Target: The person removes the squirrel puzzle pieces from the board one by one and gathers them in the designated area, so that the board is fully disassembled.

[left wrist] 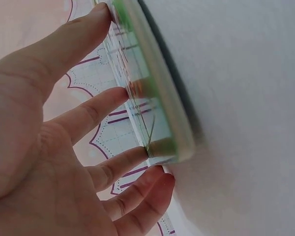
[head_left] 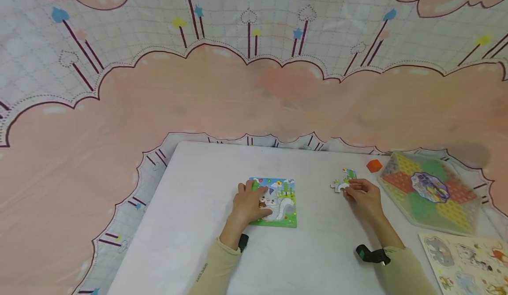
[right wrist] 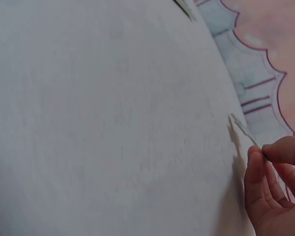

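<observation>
A square jigsaw puzzle (head_left: 289, 209) with a grey-and-white squirrel picture and a green border lies on the white table, left of the middle. My left hand (head_left: 245, 203) rests on its left part, thumb and fingers spread. In the left wrist view, fingertips touch the puzzle's glossy face, and its pale edge (left wrist: 179, 130) stands out beside them. To the right, my right hand (head_left: 367, 196) pinches a few joined puzzle pieces (head_left: 340, 185), green, white and blue, between thumb and fingers. The right wrist view shows these pieces (right wrist: 243, 129) edge-on, casting a shadow on the table.
Beyond my right hand sits a small orange block (head_left: 374, 166). Next to it lies a clear case (head_left: 420, 220) with coloured sections. An animal picture board (head_left: 456, 268) lies at the near right. White cloth covers the table (head_left: 190, 189), with a patterned curtain behind.
</observation>
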A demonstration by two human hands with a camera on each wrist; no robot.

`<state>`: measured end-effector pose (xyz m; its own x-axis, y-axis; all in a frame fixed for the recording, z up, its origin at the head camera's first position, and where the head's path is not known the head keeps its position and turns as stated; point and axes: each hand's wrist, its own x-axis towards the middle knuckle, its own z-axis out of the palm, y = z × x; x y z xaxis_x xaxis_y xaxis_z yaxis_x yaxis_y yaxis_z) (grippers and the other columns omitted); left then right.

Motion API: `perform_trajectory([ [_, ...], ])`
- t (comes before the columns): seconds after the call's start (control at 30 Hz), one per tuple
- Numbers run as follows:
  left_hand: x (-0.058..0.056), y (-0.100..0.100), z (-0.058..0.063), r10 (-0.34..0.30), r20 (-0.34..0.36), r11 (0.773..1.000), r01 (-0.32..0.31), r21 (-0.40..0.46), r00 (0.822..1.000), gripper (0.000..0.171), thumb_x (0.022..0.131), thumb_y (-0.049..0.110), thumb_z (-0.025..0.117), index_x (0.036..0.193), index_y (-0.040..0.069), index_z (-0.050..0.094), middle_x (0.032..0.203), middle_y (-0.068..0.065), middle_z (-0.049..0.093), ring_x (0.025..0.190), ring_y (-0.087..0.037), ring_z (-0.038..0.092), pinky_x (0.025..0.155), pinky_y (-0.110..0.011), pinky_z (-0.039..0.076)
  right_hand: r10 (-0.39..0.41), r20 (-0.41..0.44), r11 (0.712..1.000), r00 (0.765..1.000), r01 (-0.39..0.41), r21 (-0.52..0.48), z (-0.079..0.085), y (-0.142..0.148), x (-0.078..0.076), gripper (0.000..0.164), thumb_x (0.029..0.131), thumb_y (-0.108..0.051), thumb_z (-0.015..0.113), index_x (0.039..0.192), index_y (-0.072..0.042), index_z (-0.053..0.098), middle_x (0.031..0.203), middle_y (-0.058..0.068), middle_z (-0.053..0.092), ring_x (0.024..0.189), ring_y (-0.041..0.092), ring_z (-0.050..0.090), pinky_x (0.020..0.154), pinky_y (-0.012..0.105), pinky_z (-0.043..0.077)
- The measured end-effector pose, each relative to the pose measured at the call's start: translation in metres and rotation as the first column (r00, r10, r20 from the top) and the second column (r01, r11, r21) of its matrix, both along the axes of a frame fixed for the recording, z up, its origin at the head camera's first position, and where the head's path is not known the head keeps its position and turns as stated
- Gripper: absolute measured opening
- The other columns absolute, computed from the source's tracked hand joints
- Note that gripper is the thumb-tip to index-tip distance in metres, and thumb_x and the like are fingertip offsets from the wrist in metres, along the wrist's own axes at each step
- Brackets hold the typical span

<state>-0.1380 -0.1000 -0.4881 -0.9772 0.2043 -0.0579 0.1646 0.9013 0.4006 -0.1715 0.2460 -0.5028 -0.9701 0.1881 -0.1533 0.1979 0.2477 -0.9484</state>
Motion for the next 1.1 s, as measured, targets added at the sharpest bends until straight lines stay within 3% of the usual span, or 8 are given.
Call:
perform_trajectory([
  [0.27,0.0,0.004,-0.002,0.007,0.005,1.0,-0.007,-0.008,1.0,0.067,0.076,0.044,0.083,0.134,0.017,0.063,0.141,-0.022,0.041,0.106,-0.035,0.037,0.072,-0.04,0.044,-0.028,0.022,0.999,0.999,0.028,0.015,0.003,0.023,0.004,0.04,0.093,0.002,0.063,0.129,0.014,0.051,0.084,-0.002,0.063,0.067,0.003,0.065,0.066,0.02,0.055],
  [0.73,0.001,0.0,0.0,0.011,0.004,1.0,-0.011,0.004,1.0,0.068,0.075,0.043,0.084,0.134,0.017,0.063,0.141,-0.023,0.041,0.106,-0.034,0.037,0.07,-0.037,0.044,-0.068,0.111,0.997,0.992,0.062,0.054,-0.001,0.028,-0.001,0.037,0.092,0.0,0.064,0.125,0.013,0.054,0.076,-0.006,0.062,0.065,0.003,0.064,0.063,0.02,0.055],
  [0.93,0.0,0.002,-0.002,0.01,0.001,1.0,-0.01,0.001,1.0,0.067,0.075,0.043,0.084,0.133,0.016,0.064,0.141,-0.023,0.041,0.105,-0.034,0.038,0.069,-0.039,0.045,-0.111,0.109,0.97,0.988,0.084,0.23,-0.001,0.025,0.001,0.042,0.089,-0.015,0.073,0.121,0.008,0.059,0.09,0.007,0.065,0.068,0.009,0.061,0.06,0.019,0.052],
  [1.1,-0.001,0.003,-0.001,0.009,0.006,1.0,-0.009,0.006,1.0,0.066,0.075,0.042,0.084,0.133,0.016,0.064,0.141,-0.023,0.041,0.104,-0.034,0.038,0.069,-0.038,0.045,-0.1,0.124,0.921,0.987,0.045,0.388,-0.004,0.017,0.003,0.061,0.083,-0.035,0.08,0.123,0.004,0.057,0.106,0.018,0.059,0.09,0.026,0.055,0.07,0.028,0.046],
])
